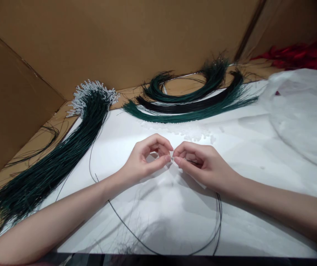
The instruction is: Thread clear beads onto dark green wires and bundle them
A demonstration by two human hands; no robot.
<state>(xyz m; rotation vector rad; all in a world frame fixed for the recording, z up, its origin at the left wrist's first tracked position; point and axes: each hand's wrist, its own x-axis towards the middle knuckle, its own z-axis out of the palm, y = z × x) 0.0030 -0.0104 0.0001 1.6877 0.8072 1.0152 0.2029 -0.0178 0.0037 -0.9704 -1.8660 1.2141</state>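
My left hand (147,159) and my right hand (200,164) meet fingertip to fingertip over the white sheet (244,147). Both are pinched shut on a tiny pale piece (172,158) between them. A thin dark wire (219,218) runs from my right hand down in a loop toward the near edge, then back up on the left. A scatter of small clear beads (191,133) lies just beyond my hands.
A thick bundle of dark green wires with white tips (72,144) lies at the left. Curved green and black wire bundles (191,103) lie at the back. A white plastic bag (305,111) sits right, red material (299,53) behind it. Cardboard walls (92,40) enclose the area.
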